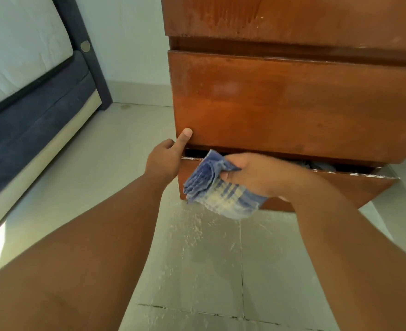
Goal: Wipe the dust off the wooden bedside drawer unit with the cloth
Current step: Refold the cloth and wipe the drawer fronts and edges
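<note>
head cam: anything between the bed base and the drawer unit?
No objects; in the head view only bare pale floor tiles and wall lie between the bed base and the drawer unit.

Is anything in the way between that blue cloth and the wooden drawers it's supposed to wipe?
Nothing visible. The right hand holds the cloth right at the open bottom drawer, while the left hand rests at the drawer's corner, off to one side.

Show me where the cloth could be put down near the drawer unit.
Bare floor lies in front of the unit, and more between the unit and the bed. The open bottom drawer already holds things, and both hands crowd its front.
</note>
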